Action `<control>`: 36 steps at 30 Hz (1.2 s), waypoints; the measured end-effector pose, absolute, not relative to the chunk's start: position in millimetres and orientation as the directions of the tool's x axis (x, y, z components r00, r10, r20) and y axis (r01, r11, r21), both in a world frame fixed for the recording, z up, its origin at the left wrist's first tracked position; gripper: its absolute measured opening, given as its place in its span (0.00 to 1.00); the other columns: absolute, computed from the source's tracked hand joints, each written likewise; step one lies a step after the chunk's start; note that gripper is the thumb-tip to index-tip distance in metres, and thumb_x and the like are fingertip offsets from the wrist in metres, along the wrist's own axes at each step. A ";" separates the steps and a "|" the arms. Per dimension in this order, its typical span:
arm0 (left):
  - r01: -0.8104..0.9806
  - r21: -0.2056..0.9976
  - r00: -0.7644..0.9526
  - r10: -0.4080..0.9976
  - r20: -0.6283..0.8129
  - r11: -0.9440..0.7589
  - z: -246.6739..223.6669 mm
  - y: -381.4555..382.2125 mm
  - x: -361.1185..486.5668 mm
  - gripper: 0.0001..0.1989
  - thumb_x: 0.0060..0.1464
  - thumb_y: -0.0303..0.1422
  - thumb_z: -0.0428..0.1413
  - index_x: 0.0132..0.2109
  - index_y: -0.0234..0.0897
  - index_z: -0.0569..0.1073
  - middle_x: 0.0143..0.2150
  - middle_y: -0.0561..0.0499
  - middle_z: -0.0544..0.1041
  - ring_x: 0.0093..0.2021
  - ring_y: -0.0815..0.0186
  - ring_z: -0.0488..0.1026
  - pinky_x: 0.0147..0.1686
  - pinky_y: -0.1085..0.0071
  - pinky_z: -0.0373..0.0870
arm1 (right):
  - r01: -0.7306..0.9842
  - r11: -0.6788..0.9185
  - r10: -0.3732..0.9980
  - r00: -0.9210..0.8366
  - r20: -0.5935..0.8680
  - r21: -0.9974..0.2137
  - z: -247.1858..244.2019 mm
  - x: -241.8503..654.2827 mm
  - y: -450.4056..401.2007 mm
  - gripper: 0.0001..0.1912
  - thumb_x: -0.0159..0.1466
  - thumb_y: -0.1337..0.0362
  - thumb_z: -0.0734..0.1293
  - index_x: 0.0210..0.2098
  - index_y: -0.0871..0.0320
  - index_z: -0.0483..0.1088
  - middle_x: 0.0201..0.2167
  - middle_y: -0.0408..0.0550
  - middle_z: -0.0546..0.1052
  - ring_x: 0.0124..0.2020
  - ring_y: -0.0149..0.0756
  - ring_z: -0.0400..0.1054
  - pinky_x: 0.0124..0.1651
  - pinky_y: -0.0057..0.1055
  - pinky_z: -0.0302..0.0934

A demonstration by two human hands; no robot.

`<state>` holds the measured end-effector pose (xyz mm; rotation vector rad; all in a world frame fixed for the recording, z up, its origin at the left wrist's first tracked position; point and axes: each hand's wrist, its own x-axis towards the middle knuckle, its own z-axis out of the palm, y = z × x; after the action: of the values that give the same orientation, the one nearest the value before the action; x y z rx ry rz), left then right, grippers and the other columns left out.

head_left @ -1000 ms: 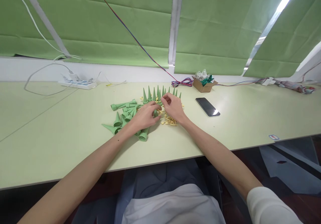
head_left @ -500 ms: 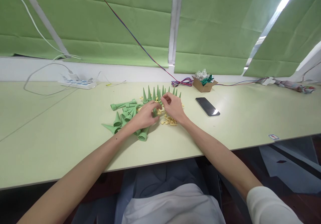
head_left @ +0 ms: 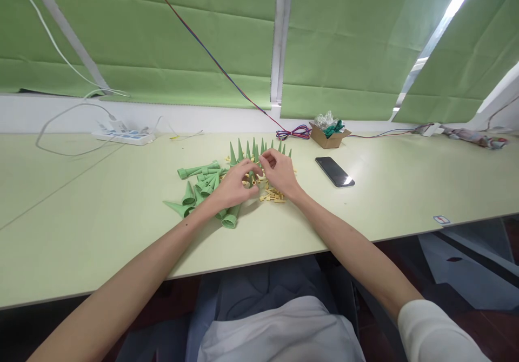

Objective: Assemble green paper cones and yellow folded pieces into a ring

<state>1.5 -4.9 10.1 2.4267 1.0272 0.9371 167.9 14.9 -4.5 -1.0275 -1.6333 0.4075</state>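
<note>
Several green cones (head_left: 232,153) stand upright in a row behind my hands. My left hand (head_left: 238,183) curves round a green piece with a yellow end (head_left: 253,181), its fingers bent about it. Close by on the right, my right hand (head_left: 279,171) has thumb and forefinger pinched together; what is between them is too small to make out. Loose green cones (head_left: 188,194) lie in a heap left of my left hand. Small yellow pieces (head_left: 273,195) are scattered on the table below my right hand.
On the pale table (head_left: 365,205), a black phone (head_left: 334,171) lies to the right. Behind it is a small cardboard box (head_left: 327,138) beside bundled wires (head_left: 298,132). A white power strip (head_left: 128,136) is at the back left.
In my left hand, the green piece now shows its yellow end towards me, and the fingers have shifted slightly round it. My right hand stays pinched in nearly the same place.
</note>
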 end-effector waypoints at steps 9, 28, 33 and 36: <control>0.509 0.520 0.517 0.727 0.452 -0.686 9.8 -4.4 0.8 0.12 0.47 0.27 0.53 0.41 0.39 0.72 0.45 0.48 0.71 0.44 0.60 0.71 0.43 0.63 0.72 | 0.418 0.555 0.795 -0.011 0.607 -0.719 -4.0 168.3 14.5 0.10 0.66 0.58 0.62 0.30 0.55 0.66 0.26 0.43 0.74 0.26 0.32 0.66 0.34 0.30 0.62; 0.656 0.489 0.316 0.798 0.514 -0.575 8.9 0.4 -1.6 0.12 0.58 0.42 0.56 0.43 0.39 0.72 0.43 0.47 0.78 0.41 0.60 0.74 0.35 0.67 0.70 | 0.364 0.627 0.752 -0.052 0.657 -0.688 0.1 164.8 7.0 0.11 0.66 0.56 0.63 0.31 0.56 0.68 0.28 0.44 0.74 0.28 0.32 0.67 0.35 0.30 0.63; 0.678 0.467 0.311 0.798 0.517 -0.567 11.1 -1.1 -1.2 0.08 0.56 0.38 0.56 0.40 0.39 0.72 0.40 0.49 0.79 0.38 0.62 0.74 0.41 0.65 0.69 | 0.299 0.688 0.720 -0.166 0.673 -0.662 1.3 162.8 2.6 0.10 0.65 0.58 0.64 0.30 0.56 0.68 0.25 0.44 0.73 0.27 0.31 0.66 0.32 0.29 0.62; 0.685 0.462 0.307 0.798 0.520 -0.564 10.5 -0.5 -1.6 0.07 0.55 0.36 0.57 0.39 0.38 0.72 0.39 0.50 0.79 0.37 0.62 0.73 0.41 0.65 0.69 | 0.286 0.698 0.712 -0.180 0.679 -0.657 0.4 162.6 2.4 0.10 0.65 0.59 0.64 0.30 0.56 0.69 0.25 0.43 0.73 0.26 0.31 0.66 0.31 0.29 0.61</control>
<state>-1.6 -0.5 10.5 2.4110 1.3798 1.0993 162.6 2.4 0.4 -0.7965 -1.7615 0.4634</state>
